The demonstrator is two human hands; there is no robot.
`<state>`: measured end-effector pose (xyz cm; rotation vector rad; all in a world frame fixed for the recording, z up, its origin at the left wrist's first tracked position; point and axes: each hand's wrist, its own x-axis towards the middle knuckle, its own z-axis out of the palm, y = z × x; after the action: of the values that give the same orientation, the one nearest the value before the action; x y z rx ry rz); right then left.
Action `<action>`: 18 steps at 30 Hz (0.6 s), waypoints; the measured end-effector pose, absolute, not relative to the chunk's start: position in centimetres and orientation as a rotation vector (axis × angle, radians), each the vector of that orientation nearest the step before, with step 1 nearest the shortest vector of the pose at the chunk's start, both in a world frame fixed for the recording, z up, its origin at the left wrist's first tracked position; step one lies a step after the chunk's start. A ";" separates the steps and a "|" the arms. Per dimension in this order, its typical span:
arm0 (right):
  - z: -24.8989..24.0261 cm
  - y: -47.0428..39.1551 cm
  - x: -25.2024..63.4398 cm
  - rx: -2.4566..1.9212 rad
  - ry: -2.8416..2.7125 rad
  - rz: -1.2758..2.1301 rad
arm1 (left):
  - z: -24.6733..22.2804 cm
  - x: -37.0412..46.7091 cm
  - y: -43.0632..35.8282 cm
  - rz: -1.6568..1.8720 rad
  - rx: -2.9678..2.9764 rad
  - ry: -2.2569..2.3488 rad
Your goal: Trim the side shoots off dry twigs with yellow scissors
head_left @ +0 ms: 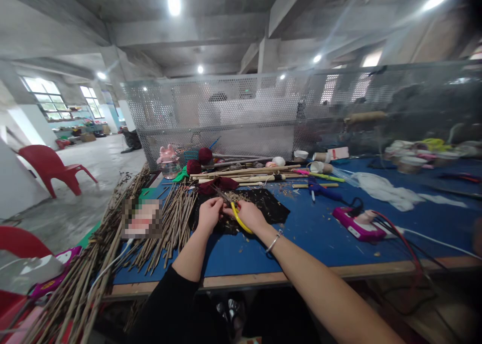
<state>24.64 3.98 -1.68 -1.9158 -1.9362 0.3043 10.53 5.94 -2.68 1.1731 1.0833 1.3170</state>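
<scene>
My right hand (249, 216) is closed around the yellow handle of a pair of scissors (241, 218), whose blades point up and to the left. Close beside it, my left hand (211, 212) pinches with its fingertips near the blades; what sits in the pinch is too small to make out. Under both hands lies a black cloth (273, 206) strewn with small brown clippings. Dark red material (222, 185) lies just behind the hands. To the left, many cut dry stalks (171, 223) are spread on the blue table (312, 238).
Long dry branches (86, 263) hang over the table's left edge. Sticks (248, 172) lie across the back, before a perforated metal screen (226, 108). A blue glue gun (324, 189), a purple power strip (359, 223) with cables and white plastic (387, 188) are on the right.
</scene>
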 end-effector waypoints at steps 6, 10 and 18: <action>-1.5 3.7 24.6 -1.911 -1.990 0.149 | -2.6 10.6 6.0 1.346 1.143 1.014; -1.4 3.4 24.4 -1.890 -1.996 0.152 | -2.7 10.7 6.0 1.320 1.189 1.024; -1.8 3.5 24.5 -1.844 -1.949 0.171 | -2.5 11.0 5.5 1.249 1.216 0.992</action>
<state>24.46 3.54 -1.81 -1.8443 -1.9491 0.1705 11.01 5.50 -2.52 1.2156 0.9925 1.2495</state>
